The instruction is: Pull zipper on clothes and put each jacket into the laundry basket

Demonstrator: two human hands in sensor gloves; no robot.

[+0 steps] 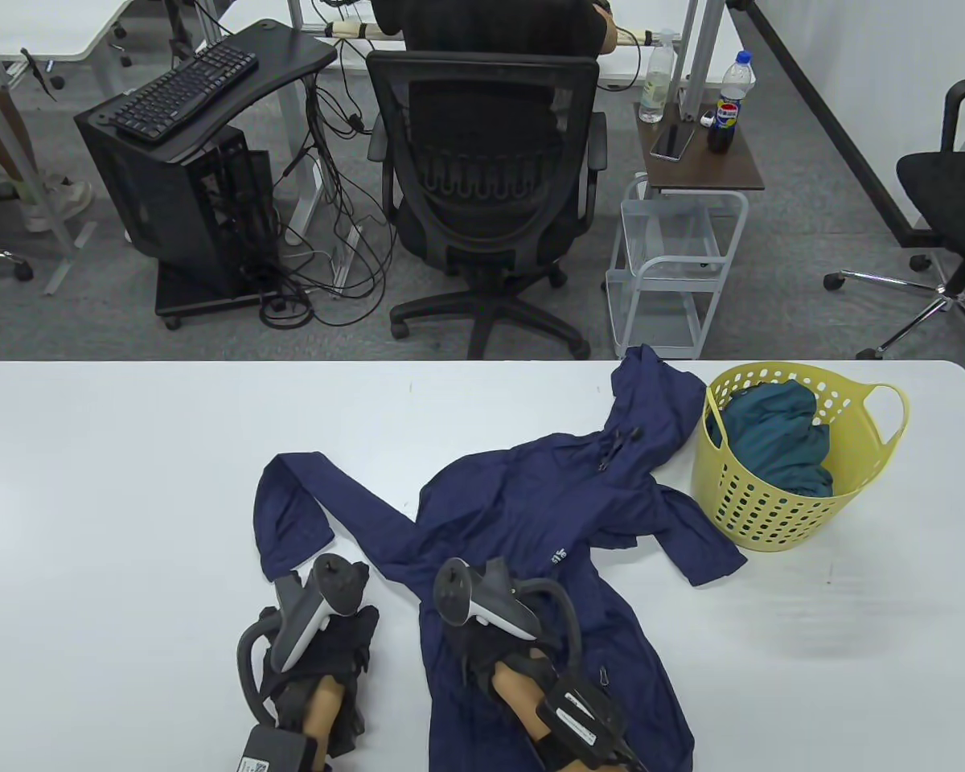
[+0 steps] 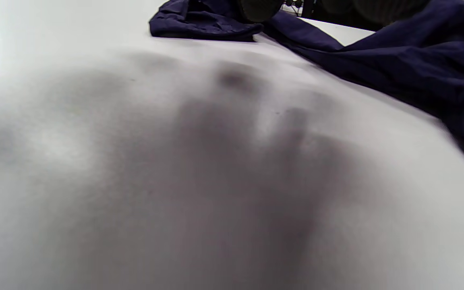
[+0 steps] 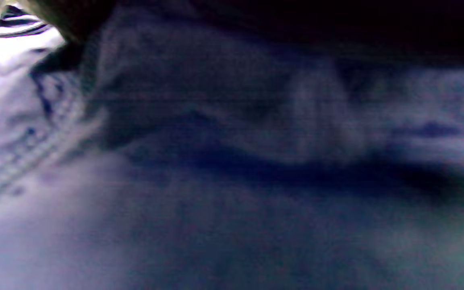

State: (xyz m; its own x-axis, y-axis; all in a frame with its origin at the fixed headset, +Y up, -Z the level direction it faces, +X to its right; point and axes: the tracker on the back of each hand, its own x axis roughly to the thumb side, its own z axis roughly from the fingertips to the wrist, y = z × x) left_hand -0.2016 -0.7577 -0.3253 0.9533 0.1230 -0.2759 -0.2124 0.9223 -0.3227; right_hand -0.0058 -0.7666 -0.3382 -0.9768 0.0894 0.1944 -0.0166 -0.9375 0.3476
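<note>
A navy hooded jacket [image 1: 531,498] lies spread on the white table [image 1: 129,498], its hood toward the yellow laundry basket [image 1: 772,515] at the right. A teal jacket [image 1: 780,442] is bunched inside the basket. My left hand [image 1: 350,635] rests on the bare table just left of the jacket's body, below the folded sleeve [image 1: 289,507]. In the left wrist view its fingertips [image 2: 256,8] barely show at the top edge, holding nothing. My right hand [image 1: 482,643] lies on the jacket's lower front. The right wrist view shows only close, blurred navy fabric [image 3: 232,201]; those fingers are hidden.
Beyond the table's far edge stand an office chair [image 1: 490,177], a small white cart [image 1: 675,265] and a desk with a keyboard [image 1: 185,88]. White tabletop spreads to the left and between the jacket and the near right corner.
</note>
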